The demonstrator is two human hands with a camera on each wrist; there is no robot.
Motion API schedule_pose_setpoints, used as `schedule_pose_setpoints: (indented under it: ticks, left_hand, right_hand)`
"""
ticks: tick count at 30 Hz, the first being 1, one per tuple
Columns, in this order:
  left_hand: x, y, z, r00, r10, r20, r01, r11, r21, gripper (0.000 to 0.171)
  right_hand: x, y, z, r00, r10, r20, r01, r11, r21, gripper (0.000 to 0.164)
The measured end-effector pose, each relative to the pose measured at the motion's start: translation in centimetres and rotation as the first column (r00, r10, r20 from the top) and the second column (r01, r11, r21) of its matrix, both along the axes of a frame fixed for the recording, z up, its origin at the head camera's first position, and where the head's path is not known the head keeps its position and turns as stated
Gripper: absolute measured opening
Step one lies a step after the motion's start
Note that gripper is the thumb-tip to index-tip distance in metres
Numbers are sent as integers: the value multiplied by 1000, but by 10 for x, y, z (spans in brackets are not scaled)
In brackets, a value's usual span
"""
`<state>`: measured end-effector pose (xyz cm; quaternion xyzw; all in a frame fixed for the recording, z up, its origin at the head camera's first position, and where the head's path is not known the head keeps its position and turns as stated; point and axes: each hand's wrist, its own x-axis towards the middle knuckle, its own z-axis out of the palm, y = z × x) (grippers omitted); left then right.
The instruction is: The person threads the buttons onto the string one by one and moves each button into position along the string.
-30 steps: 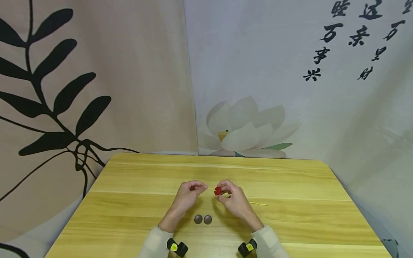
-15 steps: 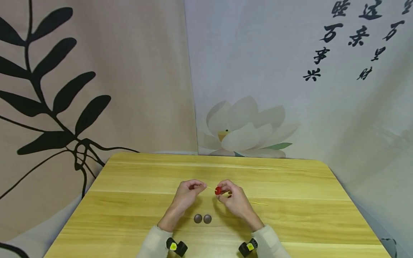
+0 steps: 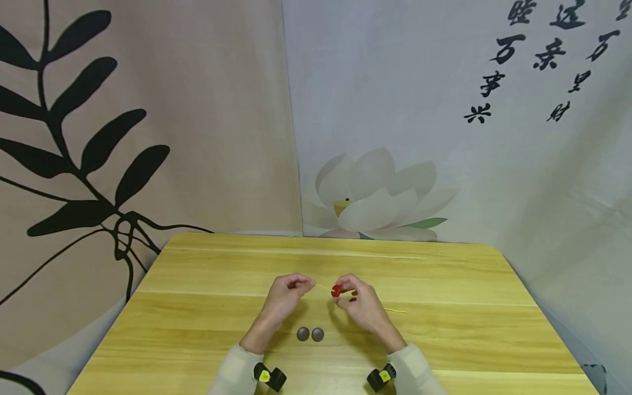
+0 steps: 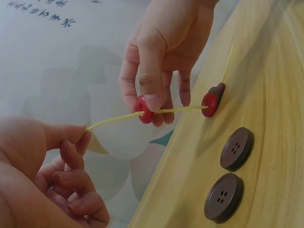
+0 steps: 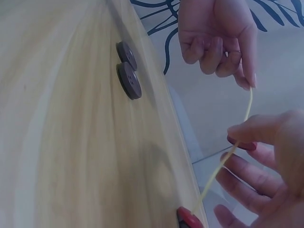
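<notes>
Yellow string point(image 4: 114, 119) runs from the left hand point(image 3: 288, 293), thumb and finger closed on it, through a red button point(image 4: 142, 105) pinched in the right hand point(image 3: 362, 308) above the table point(image 3: 197, 329), beyond 2 brown buttons point(image 4: 236, 148).

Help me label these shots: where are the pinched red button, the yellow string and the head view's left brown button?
Pinched red button point(image 4: 142, 107): left wrist view, its face.
Yellow string point(image 4: 116, 118): left wrist view, stretch left of that button.
Left brown button point(image 3: 303, 333): head view, its top.
</notes>
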<state>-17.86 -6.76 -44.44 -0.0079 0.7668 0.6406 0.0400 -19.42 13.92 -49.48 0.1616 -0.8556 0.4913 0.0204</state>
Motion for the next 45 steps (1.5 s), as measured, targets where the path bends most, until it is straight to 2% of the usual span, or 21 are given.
schedule_pose_setpoints:
  ticks: [6, 10, 18, 26, 33, 45]
  left_hand:
    - [-11, -3, -19, 1000, 13, 9, -13, 1000, -9, 18]
    - [-15, -6, -26, 1000, 7, 5, -7, 1000, 6, 19]
    - [-15, -7, -23, 1000, -8, -1, 8, 1000, 21, 19]
    - [-13, -7, -22, 1000, -9, -1, 9, 1000, 27, 19]
    - [-13, -6, -22, 1000, -11, -4, 11, 999, 30, 17]
    - [-15, -7, -24, 1000, -15, 11, 15, 999, 36, 19]
  right_hand:
    - [0, 2, -1, 1000, 6, 10, -6, 1000, -6, 25]
    - [0, 4, -1, 999, 19, 25, -19, 1000, -5, 24]
    - [-1, 10, -3, 998, 35, 50, -35, 999, -5, 26]
    - [-3, 17, -8, 991, 52, 123, -54, 999, 6, 25]
    - [-4, 20, -12, 994, 74, 84, -75, 997, 10, 24]
    - [-8, 28, -19, 995, 55, 85, -61, 995, 77, 25]
